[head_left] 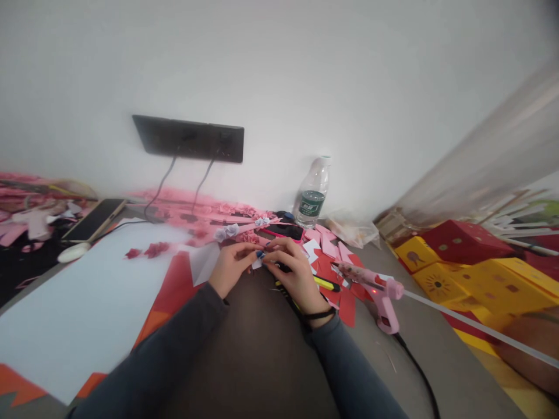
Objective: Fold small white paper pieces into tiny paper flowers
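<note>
Spanning the workspace, the grey tabletop (pixel 248 361) bore a large white sheet (pixel 91 291) at left and a pink glue gun (pixel 373 285) at right. Between these, the left hand (pixel 229 269) and right hand (pixel 299 278) met over the tabletop, both apparently pinching a small white paper piece (pixel 257 263). Shaping it by hand seemed the step under way; the next move called for a light, steady pinch. Its exposed edge faced the wearer; its long axis was hidden.

soft diffuse light, pale wall (pixel 279 70) evenly lit, pink flowers (pixel 156 250) blurred, side edges stretched and smeared
</note>
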Tool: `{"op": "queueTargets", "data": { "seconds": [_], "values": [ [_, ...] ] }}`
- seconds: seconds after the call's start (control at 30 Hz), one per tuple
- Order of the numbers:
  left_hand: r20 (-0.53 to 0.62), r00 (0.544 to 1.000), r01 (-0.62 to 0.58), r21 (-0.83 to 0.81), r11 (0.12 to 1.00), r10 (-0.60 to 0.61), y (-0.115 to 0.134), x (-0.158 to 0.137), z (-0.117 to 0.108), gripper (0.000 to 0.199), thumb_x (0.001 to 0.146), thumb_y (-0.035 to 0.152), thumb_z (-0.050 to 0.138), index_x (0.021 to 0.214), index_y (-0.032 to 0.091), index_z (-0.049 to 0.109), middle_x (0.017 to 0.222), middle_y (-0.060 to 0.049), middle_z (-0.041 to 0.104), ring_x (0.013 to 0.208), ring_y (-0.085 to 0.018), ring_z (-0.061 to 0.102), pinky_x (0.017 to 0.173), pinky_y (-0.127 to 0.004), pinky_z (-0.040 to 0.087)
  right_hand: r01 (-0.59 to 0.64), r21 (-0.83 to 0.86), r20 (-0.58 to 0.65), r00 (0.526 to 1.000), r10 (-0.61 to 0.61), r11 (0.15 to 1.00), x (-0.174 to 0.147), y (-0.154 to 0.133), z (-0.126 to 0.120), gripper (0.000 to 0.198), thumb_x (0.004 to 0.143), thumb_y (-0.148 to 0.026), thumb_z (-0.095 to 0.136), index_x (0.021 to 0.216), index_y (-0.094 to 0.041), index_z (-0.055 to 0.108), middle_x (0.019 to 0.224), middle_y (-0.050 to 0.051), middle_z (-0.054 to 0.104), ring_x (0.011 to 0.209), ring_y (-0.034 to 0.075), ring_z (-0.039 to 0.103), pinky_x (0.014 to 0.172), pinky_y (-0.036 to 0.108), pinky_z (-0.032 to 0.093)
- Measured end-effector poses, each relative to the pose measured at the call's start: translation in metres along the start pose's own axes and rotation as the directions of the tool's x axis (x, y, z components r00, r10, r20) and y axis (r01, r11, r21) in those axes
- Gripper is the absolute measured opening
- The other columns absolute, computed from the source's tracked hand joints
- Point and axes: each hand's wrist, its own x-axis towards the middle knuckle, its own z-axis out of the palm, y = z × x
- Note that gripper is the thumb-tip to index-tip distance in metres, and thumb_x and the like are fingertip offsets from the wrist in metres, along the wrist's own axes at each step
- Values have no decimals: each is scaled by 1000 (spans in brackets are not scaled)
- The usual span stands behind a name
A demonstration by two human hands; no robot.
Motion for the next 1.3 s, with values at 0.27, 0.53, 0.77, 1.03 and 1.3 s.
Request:
{"op": "queueTargets", "data": {
  "seconds": [0.27,0.53,0.77,1.03,1.3],
  "values": [
    [16,999,46,-87,995,-45,-1,0,-1,30,73,33,76,94,13,68,63,1,65,47,-8,51,48,-21,40,-7,55,34,999,6,998,1,-1,-2,11,91,-14,62,89,-23,70,103,8,63,96,21,65,80,35,55],
    [-14,990,133,-232,964,-140,3,-1,5,38,64,39,83,89,12,71,70,-2,67,56,-10,56,47,-20,43,22,-19,36,999,-21,1000,2,-3,-2,17,92,-11,58,94,-23,69,98,7,65,93,20,65,79,34,55],
    [34,980,198,-254,947,-196,2,-2,3,41,62,40,85,87,12,72,68,-2,66,52,-9,54,45,-20,41,73,-105,69,995,-66,992,-2,-2,-4,12,93,-17,61,94,-25,71,99,8,66,91,20,64,77,35,55],
    [31,996,93,-192,977,-89,5,-5,4,38,72,37,79,100,14,69,78,-3,69,65,-13,63,57,-24,55,1,-12,18,1000,-1,1000,2,-7,-3,12,91,-12,58,89,-22,65,95,6,63,90,19,63,77,33,53],
    [30,995,97,-211,973,-93,6,-5,4,36,70,32,81,99,13,70,86,-6,74,77,-16,69,71,-28,60,-32,20,-28,999,33,999,1,-4,-2,10,90,-13,60,85,-22,64,98,6,60,93,20,61,81,34,51]
  ]
}}
